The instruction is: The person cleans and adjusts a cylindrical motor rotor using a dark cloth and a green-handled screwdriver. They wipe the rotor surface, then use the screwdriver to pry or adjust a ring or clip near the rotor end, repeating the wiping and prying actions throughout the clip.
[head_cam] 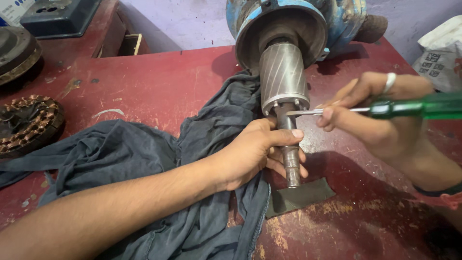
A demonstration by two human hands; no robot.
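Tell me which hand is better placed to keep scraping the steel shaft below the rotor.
Right. The right hand holds the green-handled screwdriver, its tip against the grey steel shaft. The left hand is wrapped around that shaft, steadying it.

Green-handled screwdriver (414, 108), grey striped rotor (283, 74), dark blue-grey cloth (134, 151), red table (159, 82).

Blue motor housing (308, 14) at twelve o'clock, top cut by the frame edge; green screwdriver handle (423, 107) at three o'clock, butt end out of frame; rotor shaft (290, 154), middle hidden behind the left hand (255, 154); screwdriver blade (308, 112), part covered by fingers of the right hand (380, 120); grey cloth (144, 159), lower folds hidden under the left forearm; copper-wound stator (26, 123) at nine o'clock, cropped at left; white sack (440, 53), print too small to tell.
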